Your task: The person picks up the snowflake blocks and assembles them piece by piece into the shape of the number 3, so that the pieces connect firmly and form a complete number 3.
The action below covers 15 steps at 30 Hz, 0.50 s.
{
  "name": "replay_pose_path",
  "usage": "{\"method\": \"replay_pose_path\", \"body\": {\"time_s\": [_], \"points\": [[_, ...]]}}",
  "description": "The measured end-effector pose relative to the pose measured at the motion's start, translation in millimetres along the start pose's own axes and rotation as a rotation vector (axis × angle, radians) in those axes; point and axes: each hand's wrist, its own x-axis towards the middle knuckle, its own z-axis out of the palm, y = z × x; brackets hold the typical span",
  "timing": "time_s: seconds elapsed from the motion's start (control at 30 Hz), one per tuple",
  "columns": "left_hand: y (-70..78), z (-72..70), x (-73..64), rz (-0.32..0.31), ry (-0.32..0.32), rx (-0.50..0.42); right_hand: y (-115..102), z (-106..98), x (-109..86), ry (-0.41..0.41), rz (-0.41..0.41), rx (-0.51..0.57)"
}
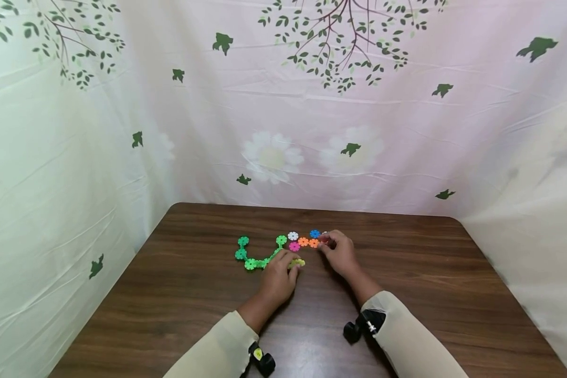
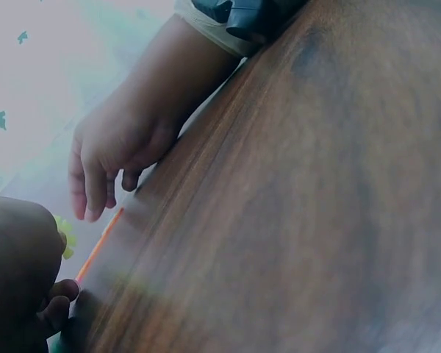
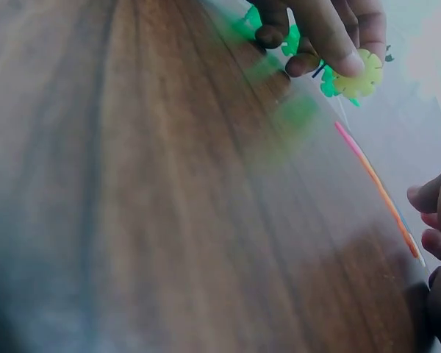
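My left hand [image 1: 280, 275] grips a chain of flower-shaped interlocking discs near its right end. Green discs [image 1: 250, 264] make up most of the chain, which curves up at both sides. In the right wrist view, a yellow disc [image 3: 364, 77] shows at the left fingertips, edge raised. The fingers cover part of the chain. My right hand [image 1: 341, 254] reaches over the loose discs, fingers pointing down. A red disc [image 1: 325, 241] lies right at its fingertips, partly hidden. Close beside are orange discs [image 1: 303, 241] and a blue disc [image 1: 315, 233].
A pink disc [image 1: 294, 246] and a white disc [image 1: 293, 235] lie between the chain and the orange discs. The brown wooden table [image 1: 406, 252] has its far edge close behind them. A patterned curtain [image 1: 312, 115] hangs around the table.
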Motion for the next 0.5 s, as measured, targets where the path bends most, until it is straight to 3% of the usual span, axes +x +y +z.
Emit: {"method": "replay_pose_path", "body": {"time_s": [0.23,0.3,0.5], "points": [[-10.6,8.2,-0.6,-0.029,-0.01,-0.033,0.2,1.4,7.7,-0.031,-0.009,-0.068],[-17.2,13.7,-1.1,-0.014,-0.004,-0.025,0.2,1.4,10.0,-0.035,0.001,-0.076],[-13.4,9.4,-0.3,0.049,0.026,-0.039,2.2,0.7,14.5,-0.074,0.038,-0.114]]}}
